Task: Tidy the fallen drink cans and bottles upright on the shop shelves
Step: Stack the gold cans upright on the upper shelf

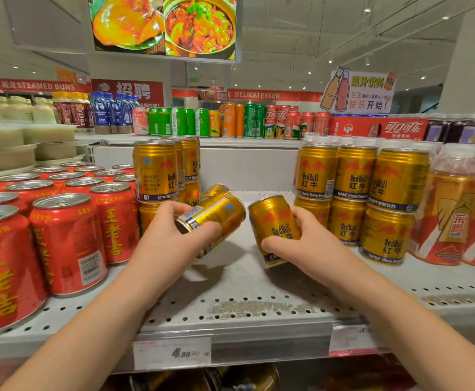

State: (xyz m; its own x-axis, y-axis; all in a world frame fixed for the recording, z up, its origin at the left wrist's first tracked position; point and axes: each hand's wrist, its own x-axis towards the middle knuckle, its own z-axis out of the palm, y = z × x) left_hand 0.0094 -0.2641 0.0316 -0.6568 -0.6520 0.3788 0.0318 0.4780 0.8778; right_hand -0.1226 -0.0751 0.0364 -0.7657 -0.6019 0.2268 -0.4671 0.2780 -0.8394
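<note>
Left hand point(171, 230): fingers wrapped around a gold Red Bull can point(212, 215), held tilted above the shelf point(230, 300), base toward the camera.
Right hand point(301, 244): fingers clamped on a second Red Bull can point(273, 224), leaning, its lower edge near or on the shelf.
Left stack point(157, 170): gold cans upright, two high, behind the left hand.
Right stack point(357, 198): gold cans upright, two high.
Red cans point(67, 244): upright at far left.
Price tag point(172, 352): on the shelf's front edge.
</note>
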